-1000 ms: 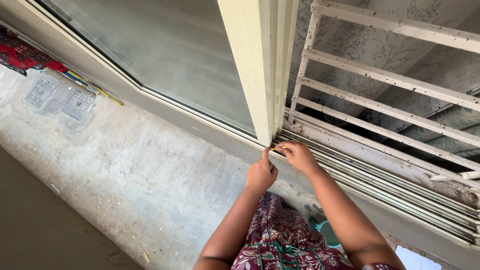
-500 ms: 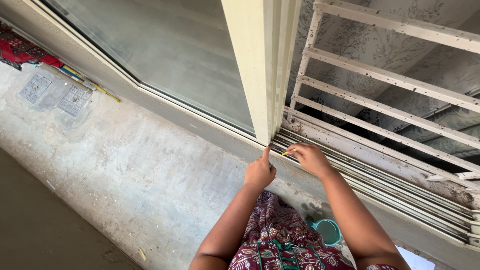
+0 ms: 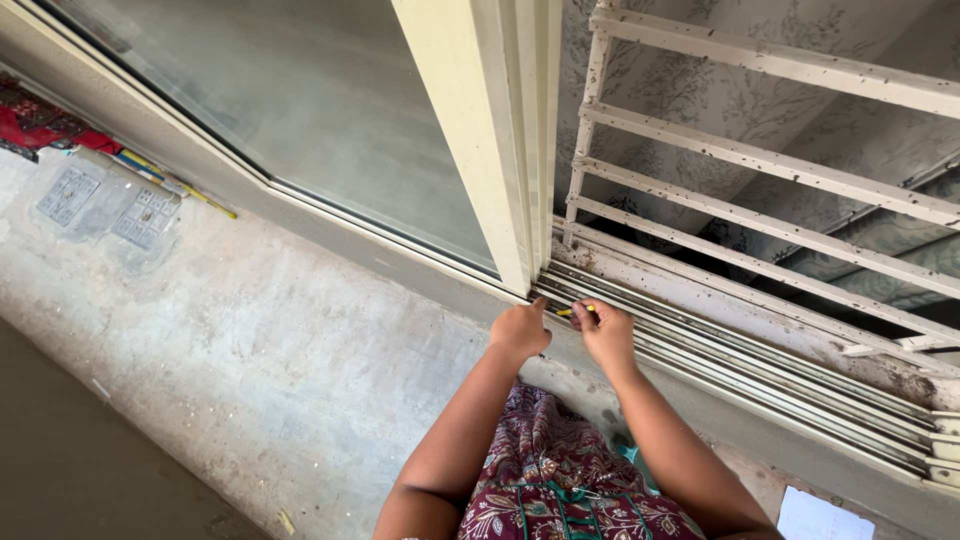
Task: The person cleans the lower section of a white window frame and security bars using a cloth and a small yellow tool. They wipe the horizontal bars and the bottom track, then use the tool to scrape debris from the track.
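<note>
Both hands on the window track [image 3: 740,365], just under the cream sash frame [image 3: 480,140]. Left hand [image 3: 520,330] curled into a loose fist, knuckles against the track edge near the foot of the frame; whether anything is inside the fist, cannot tell. Right hand [image 3: 605,335] just beside it, fingers pinched together on a small yellow tool [image 3: 568,312], thin like a pencil or a brush handle. Tool lying low across the rails, between the two hands, tip toward the left hand.

Rails dusty, with brown dirt along the outer ledge. Behind the track, a white metal grille [image 3: 760,160], paint speckled with rust. To the left, glass pane [image 3: 290,110] closed, grey concrete wall [image 3: 230,340] below it. Far left on the sill, a red cloth [image 3: 35,125] and some thin sticks [image 3: 175,185]. Patterned maroon dress [image 3: 560,490] at the bottom.
</note>
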